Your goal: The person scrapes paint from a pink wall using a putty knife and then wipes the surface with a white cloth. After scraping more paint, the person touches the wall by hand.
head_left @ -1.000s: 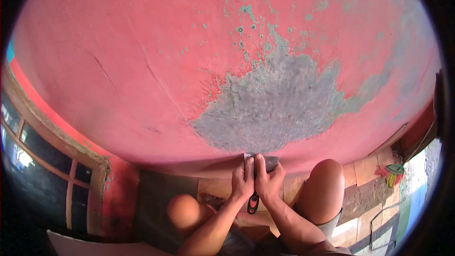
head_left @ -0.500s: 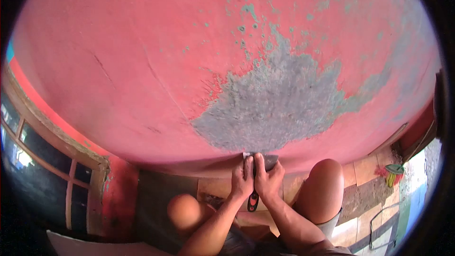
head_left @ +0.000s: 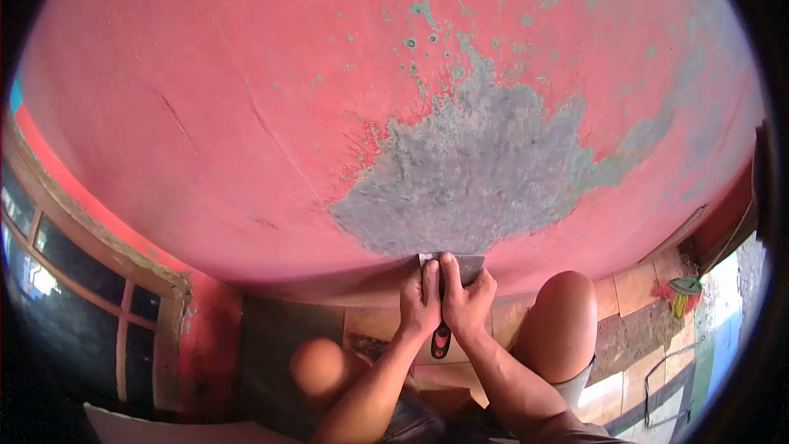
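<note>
Both my hands grip one putty knife (head_left: 471,266), its wide metal blade up against the wall and its black-and-red handle pointing down between my wrists. My left hand (head_left: 420,302) is closed on the left side, thumb laid along the blade. From the right, my right hand (head_left: 469,304) closes on it too, with its thumb pressed up near the blade's edge. The blade meets the wall at the lower border of a rough grey bare patch (head_left: 468,177). Pink-red paint (head_left: 238,115) surrounds that patch, with green flecks above it.
My bent knees flank my arms. At left is a wood-framed window (head_left: 123,312). Tiles (head_left: 637,292) cover the floor, with a dark dirty strip at right. A broom head with red and green bristles (head_left: 682,294) lies by the right-hand wall.
My hands and the putty knife have shifted slightly upward to the bare patch's lower edge. The view has moved a little as well. Both hands keep their grip.
</note>
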{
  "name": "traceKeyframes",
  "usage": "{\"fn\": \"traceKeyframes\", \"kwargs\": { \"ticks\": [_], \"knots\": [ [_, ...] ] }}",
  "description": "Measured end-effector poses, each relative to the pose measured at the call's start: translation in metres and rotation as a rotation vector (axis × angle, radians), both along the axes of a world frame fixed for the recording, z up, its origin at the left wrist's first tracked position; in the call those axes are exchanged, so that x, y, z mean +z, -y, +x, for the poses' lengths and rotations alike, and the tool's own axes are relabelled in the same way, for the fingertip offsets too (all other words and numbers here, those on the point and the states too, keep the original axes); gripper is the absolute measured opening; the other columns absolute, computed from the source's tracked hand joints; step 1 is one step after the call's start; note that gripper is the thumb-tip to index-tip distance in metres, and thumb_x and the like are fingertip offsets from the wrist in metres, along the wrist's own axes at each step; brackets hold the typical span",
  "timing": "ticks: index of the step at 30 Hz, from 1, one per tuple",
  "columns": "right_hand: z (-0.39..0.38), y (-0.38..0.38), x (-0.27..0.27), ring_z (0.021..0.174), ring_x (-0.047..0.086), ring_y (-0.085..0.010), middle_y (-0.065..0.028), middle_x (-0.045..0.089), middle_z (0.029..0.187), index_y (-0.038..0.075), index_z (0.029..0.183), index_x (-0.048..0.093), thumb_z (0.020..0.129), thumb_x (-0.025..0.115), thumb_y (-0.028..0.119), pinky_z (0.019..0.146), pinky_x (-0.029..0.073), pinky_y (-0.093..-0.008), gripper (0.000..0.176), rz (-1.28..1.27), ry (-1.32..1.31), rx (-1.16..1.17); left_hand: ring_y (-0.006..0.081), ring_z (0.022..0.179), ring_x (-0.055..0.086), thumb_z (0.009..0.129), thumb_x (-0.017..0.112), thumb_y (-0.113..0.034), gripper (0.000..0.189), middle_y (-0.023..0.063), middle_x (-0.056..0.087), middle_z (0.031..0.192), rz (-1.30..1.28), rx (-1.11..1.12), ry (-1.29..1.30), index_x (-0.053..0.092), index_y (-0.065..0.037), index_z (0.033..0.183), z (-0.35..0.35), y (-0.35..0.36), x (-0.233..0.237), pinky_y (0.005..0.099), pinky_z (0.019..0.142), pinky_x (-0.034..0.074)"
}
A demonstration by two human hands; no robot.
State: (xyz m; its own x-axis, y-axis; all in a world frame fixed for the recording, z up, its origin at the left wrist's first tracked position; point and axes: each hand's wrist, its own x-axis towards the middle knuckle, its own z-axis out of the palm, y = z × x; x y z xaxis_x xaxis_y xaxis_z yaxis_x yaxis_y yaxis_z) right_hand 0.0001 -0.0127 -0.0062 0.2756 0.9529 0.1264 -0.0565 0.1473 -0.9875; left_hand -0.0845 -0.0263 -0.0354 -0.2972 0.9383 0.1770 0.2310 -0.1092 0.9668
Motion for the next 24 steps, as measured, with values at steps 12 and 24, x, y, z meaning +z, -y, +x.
{"fn": "traceKeyframes", "kwargs": {
  "ticks": [12,24],
  "knots": [
    [0.015,0.002,-0.021,0.072,0.056,-0.0079,-0.0054,0.067,0.074,-0.006,0.085,0.066,0.097,0.068,0.022,0.064,0.049,-0.03,0.03,-0.087,-0.032,0.007,0.0239,0.081,0.068,0.108,0.046,-0.033,0.041,0.0194,0.069,0.085,-0.02,-0.077,-0.024,0.066,0.003,0.104,0.009,-0.004,-0.019,0.0383,0.072,0.05],
    [0.013,-0.002,-0.025,0.071,0.054,-0.0077,-0.0035,0.066,0.073,-0.005,0.084,0.066,0.098,0.066,0.021,0.063,0.048,-0.0292,0.03,-0.082,-0.087,0.009,0.0312,0.08,0.069,0.107,0.046,-0.032,0.041,0.0228,0.068,0.085,0.012,-0.065,-0.054,0.065,0.004,0.101,0.012,-0.006,-0.013,0.0405,0.071,0.051]
  ]
}}
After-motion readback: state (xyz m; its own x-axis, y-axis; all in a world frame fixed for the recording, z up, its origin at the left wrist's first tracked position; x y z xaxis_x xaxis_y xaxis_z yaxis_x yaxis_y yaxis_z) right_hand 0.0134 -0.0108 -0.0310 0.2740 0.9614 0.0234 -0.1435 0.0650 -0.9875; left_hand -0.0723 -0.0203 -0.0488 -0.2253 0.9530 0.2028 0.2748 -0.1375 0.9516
